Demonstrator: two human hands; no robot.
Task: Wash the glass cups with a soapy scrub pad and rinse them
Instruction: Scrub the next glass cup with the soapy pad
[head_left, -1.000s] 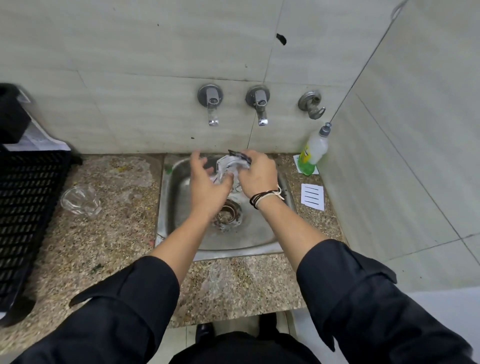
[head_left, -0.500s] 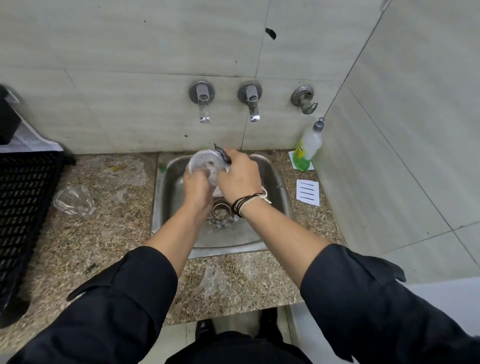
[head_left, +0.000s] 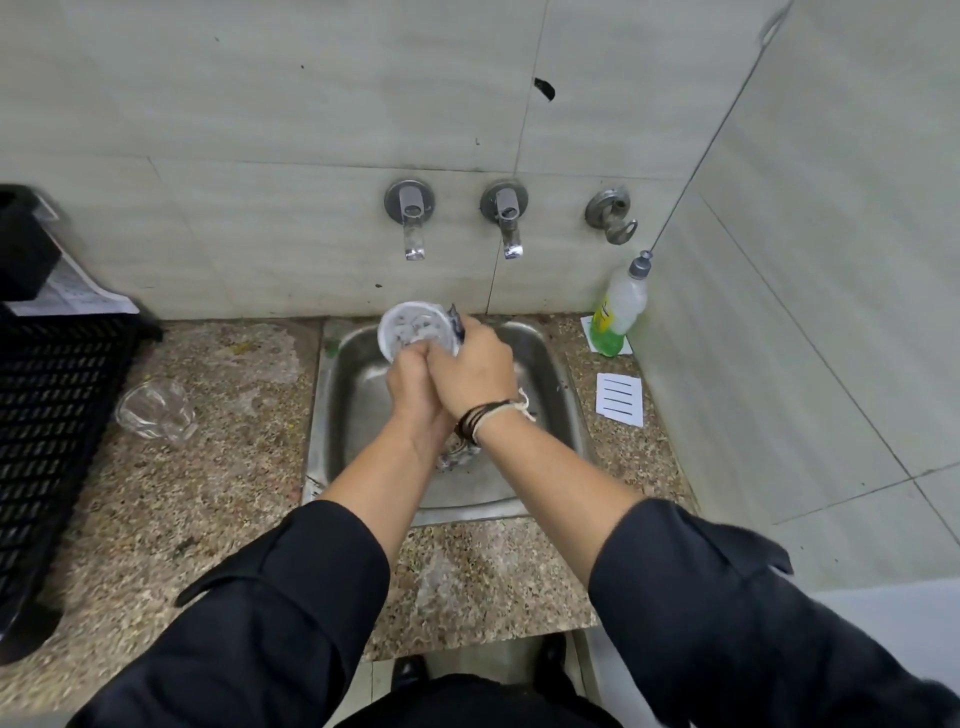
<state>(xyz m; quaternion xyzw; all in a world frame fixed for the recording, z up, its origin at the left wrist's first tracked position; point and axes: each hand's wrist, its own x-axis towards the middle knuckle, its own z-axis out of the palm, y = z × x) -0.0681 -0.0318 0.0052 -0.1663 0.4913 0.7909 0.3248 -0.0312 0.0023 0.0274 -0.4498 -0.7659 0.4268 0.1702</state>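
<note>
Over the steel sink (head_left: 550, 395) I hold a soapy glass cup (head_left: 413, 330) tilted with its foamy mouth facing up toward me. My left hand (head_left: 413, 387) grips the cup from below. My right hand (head_left: 475, 371) is closed on a dark scrub pad (head_left: 455, 323), pressed against the cup's right side; only the pad's tip shows past my fingers. A second glass cup (head_left: 156, 410), clear, lies on its side on the granite counter (head_left: 208, 493) left of the sink.
Two wall taps (head_left: 413, 223) (head_left: 506, 221) stick out above the sink, no water visibly running. A dish soap bottle (head_left: 621, 306) stands at the right corner, a lined paper card (head_left: 620, 400) near it. A black plastic crate (head_left: 52, 441) fills the counter's left end.
My left hand closed around the cup and turned its mouth up toward me. Both hands came together, the right one rubbing the pad on the cup's side.
</note>
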